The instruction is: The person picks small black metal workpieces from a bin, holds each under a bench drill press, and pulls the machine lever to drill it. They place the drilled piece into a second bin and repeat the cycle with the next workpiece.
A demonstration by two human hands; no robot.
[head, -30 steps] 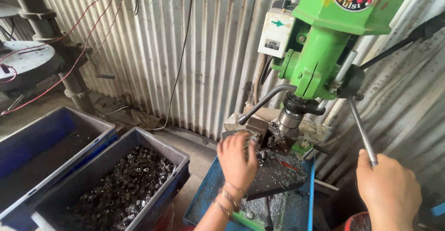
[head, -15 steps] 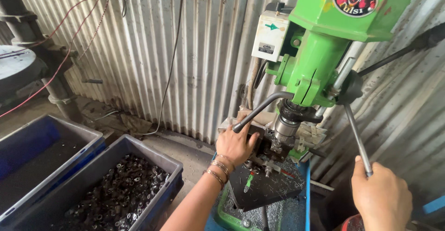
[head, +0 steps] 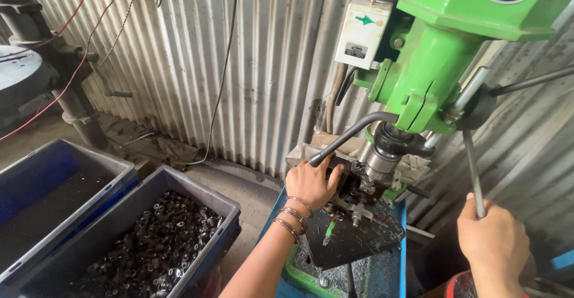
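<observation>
A green drill press [head: 436, 64] stands in front of me, its spindle [head: 382, 157] over a dark work table [head: 359, 244] strewn with metal chips. My left hand [head: 311, 181], with bangles on the wrist, rests against the fixture [head: 353, 199] under the spindle; what its fingers grip is hidden. My right hand [head: 493, 241] is closed around the lower end of the feed lever [head: 472, 166] at the machine's right side. A black curved hose [head: 353, 133] ends just above my left hand.
A blue crate [head: 206, 205] holding several small dark metal parts sits at lower left, beside another blue crate [head: 36, 172]. Corrugated metal sheet [head: 239, 64] forms the wall behind. A white switch box [head: 362, 35] is on the machine head. A second machine's column [head: 75, 109] stands far left.
My left hand moved from the table up to the fixture beneath the spindle. My right hand stayed on the feed lever. The view shifted closer and slightly left.
</observation>
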